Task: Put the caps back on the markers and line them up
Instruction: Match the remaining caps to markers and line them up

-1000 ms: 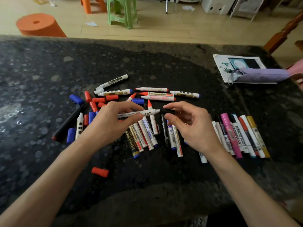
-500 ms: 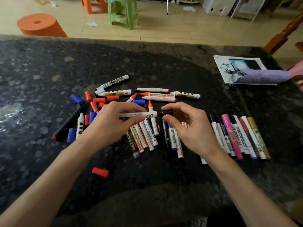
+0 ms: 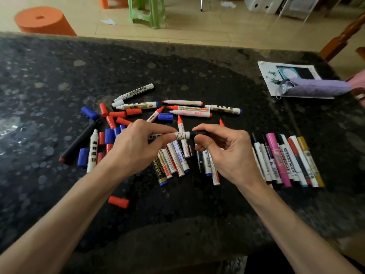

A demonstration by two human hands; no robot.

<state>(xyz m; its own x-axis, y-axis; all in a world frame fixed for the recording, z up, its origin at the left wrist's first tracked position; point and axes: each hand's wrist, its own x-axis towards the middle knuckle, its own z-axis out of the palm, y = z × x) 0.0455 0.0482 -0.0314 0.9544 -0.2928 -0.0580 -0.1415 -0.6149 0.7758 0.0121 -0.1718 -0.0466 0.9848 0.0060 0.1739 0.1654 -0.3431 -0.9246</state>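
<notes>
Cap now on marker, between fingers

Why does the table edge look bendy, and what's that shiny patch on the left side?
Head view: the wide-angle lens bows the table's far edge; head view: the shiny patch is light glaring off polished stone; head view: the dark blot at the bottom is probably the person's shadow.

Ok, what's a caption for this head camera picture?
Left hand holds a white whiteboard marker; right hand pinches the black plastic cap at its tip.
</notes>
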